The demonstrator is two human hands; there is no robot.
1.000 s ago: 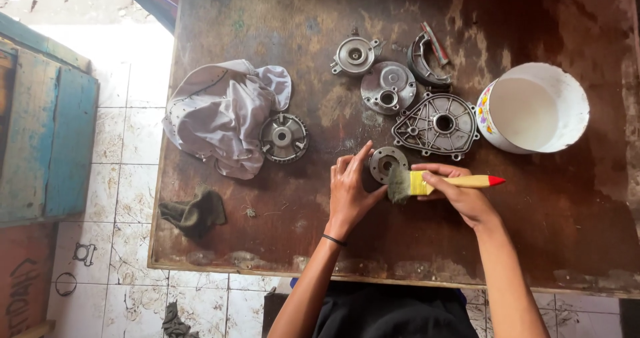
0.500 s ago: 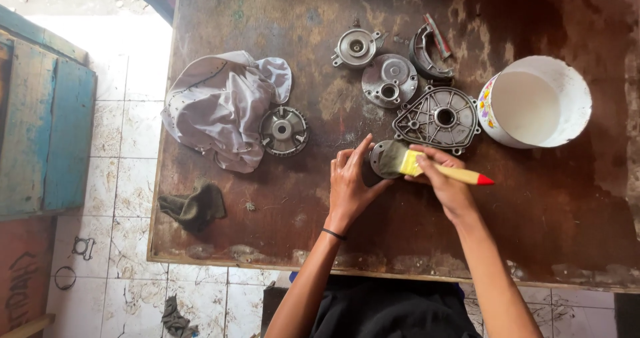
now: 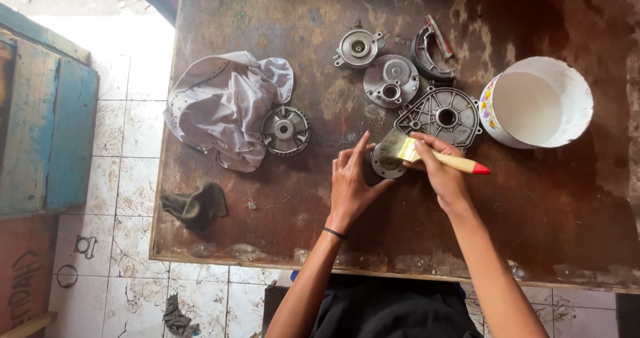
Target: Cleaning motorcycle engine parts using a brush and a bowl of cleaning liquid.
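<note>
Paintbrush [image 3: 427, 153], yellow-handled with a red tip, lay in the right hand [image 3: 441, 175], whose fingers were closed round the ferrule and the near end of the handle; its bristles rested on a small round metal part [image 3: 385, 165] that sat on the worn brown table [image 3: 267, 238], a little in from the near edge and about midway along it. The left hand [image 3: 351, 188] held no tool: its fingers were stretched out and loosely spread, the tips touching or just beside the left rim of that round part, and a dark band circled the wrist. Just beyond the brush lay a ribbed grey cover plate [image 3: 443, 116] with a central hole, and beyond it a round flanged housing [image 3: 391, 79], a smaller round cap [image 3: 358, 49] and a curved brake shoe [image 3: 430, 51]. A white bowl [image 3: 541, 98] with a patterned outer wall stood to the right of the cover plate. To the left, well apart from the hands, a finned round pulley piece [image 3: 285, 131] sat against a crumpled white cloth [image 3: 223, 105], and a dark rag [image 3: 197, 206] lay near the table's front left corner.
</note>
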